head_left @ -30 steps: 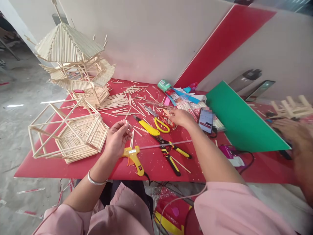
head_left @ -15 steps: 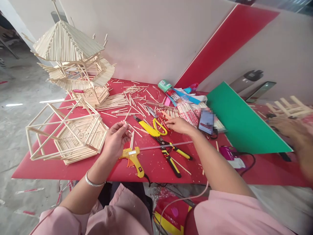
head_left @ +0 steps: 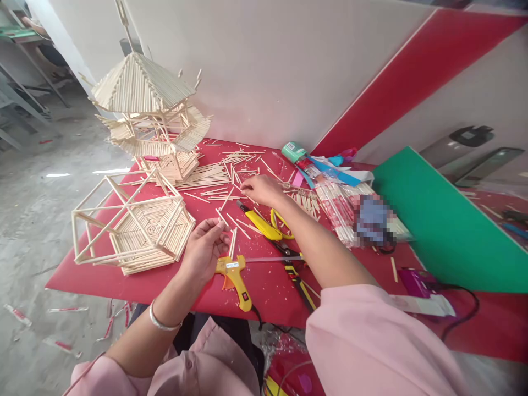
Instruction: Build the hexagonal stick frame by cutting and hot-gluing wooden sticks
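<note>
My left hand (head_left: 207,242) is closed in a pinch, with a short thin wooden stick (head_left: 223,218) at its fingertips. It is just right of the hexagonal stick base (head_left: 144,236) and its open frame. Further forward, my right hand (head_left: 264,190) hovers over loose sticks, fingers bent together; whatever they may hold is hidden. A yellow glue gun (head_left: 235,278) lies below my left hand, a clear glue stick running out of its back. A yellow utility knife (head_left: 260,223), yellow-handled scissors (head_left: 284,224) and black-and-yellow pliers (head_left: 300,286) lie beneath my right forearm.
A pagoda model of sticks (head_left: 144,88) stands at the back left. Bagged sticks (head_left: 336,212), a green can (head_left: 295,151) and a blurred-out device (head_left: 373,220) lie right of centre. A green board (head_left: 454,225) leans at the right of the red table (head_left: 173,286).
My right hand has moved left, from beside the scissors to above the loose sticks. My left hand keeps its pinch. The view has shifted, and the other person's arm at right is out of sight.
</note>
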{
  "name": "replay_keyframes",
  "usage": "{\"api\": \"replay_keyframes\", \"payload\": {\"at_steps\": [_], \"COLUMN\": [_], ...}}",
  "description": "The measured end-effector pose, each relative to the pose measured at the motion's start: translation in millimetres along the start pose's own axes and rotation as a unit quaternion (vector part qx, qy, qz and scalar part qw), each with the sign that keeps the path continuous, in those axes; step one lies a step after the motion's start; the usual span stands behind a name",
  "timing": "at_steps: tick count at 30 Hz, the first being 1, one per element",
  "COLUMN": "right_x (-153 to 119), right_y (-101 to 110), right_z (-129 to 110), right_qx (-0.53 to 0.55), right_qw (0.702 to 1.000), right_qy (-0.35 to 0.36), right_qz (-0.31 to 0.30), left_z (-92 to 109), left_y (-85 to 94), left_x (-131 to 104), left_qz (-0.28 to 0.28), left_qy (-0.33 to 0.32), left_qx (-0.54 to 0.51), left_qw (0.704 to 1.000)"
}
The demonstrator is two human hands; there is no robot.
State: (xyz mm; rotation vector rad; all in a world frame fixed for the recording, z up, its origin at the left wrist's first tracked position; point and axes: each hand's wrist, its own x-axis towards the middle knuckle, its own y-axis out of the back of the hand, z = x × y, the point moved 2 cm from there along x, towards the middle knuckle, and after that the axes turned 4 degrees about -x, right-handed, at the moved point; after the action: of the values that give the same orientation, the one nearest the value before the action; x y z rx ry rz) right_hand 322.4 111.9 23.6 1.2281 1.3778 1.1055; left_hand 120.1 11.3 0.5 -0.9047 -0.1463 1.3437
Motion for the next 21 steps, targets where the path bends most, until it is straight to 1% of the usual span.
{"api": "replay_keyframes", "payload": {"at_steps": [2, 5, 8, 13, 17, 21], "right_x": [19.5, 44.4, 63.1, 86.9, 102.1, 109.4], "right_y": [-3.2, -9.9, -16.5, -22.8, -26.7, -30.8], "right_z": [-6.5, -10.1, -14.8, -28.9, -41.0, -49.2], "right_qx": [-0.009, -0.031, -0.058, -0.109, -0.149, -0.176], "right_qw": [1.0, 0.999, 0.997, 0.987, 0.977, 0.969], "right_qy": [0.002, 0.011, 0.045, 0.113, 0.149, 0.171], "right_qz": [0.002, 0.009, 0.017, 0.029, 0.023, 0.019], "left_z": [0.8, 1.5, 1.6, 0.9, 0.6, 2.4], "left_y": [1.6, 2.3, 1.4, 1.9, 4.0, 6.0], "left_x": [-2.8, -6.2, -7.4, -2.3, 2.4, 3.4], "left_qz": [0.008, 0.009, 0.0, 0.003, 0.012, 0.026], "left_qy": [-0.006, -0.004, 0.006, 0.007, 0.007, 0.004], "left_qx": [-0.012, -0.027, -0.035, -0.046, -0.045, -0.049], "left_qw": [1.0, 1.0, 0.999, 0.999, 0.999, 0.998]}}
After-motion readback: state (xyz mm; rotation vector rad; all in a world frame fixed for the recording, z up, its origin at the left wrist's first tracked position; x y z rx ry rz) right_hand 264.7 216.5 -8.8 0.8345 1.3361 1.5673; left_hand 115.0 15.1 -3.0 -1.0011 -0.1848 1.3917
